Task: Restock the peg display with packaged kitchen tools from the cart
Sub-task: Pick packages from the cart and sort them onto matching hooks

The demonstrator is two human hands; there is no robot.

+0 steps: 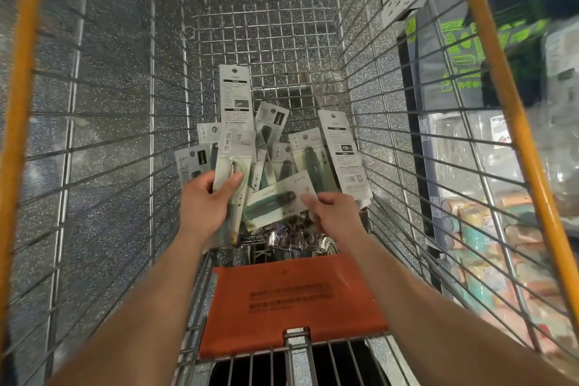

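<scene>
While low in the cart (266, 25), left hand (205, 199) clamped on upright packet (234, 157), right hand (333, 213) pinching sideways packet (275, 200).

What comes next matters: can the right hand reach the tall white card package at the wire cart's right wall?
Likely yes: the tall white card package lies uncovered just beyond the right hand, though that hand pinches a sideways green-tool package.

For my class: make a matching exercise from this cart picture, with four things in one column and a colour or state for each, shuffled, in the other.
1 left hand
2 seat flap
3 cart rim
4 crosswise package

a yellow-orange
b touched by the right hand
c rust red
d holds an upright package

Pairs: 1-d; 2-c; 3-a; 4-b
</scene>
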